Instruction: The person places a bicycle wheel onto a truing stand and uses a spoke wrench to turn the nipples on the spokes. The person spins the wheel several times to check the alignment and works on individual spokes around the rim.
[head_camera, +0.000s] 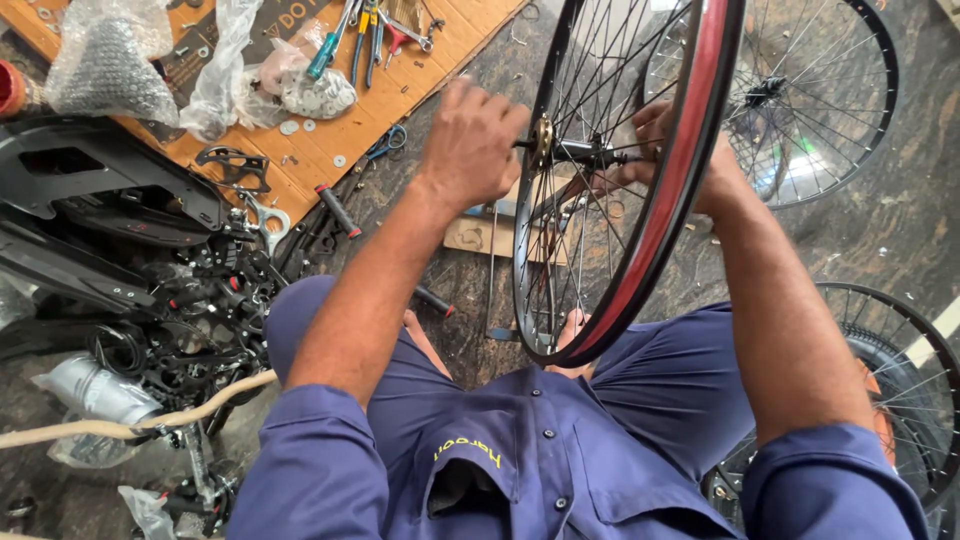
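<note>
Dark stone floor (880, 230) carried the work, with the bicycle wheel (640, 180) held upright between the seated person's knees. The left hand (470, 140) was clenched on the brass-coloured nut (542, 140) at the wheel's hub, while the right hand (665, 150), behind the spokes, grasped the axle's far end. Hub fitting appeared unfinished; pliers (365, 40) lay on cardboard (330, 140) left of the wheel.

You get bright, even daylight with soft shadows and a pale sheen on the stone floor (880, 220). The edges bow from wide-angle distortion, and focus stays sharp throughout.
</note>
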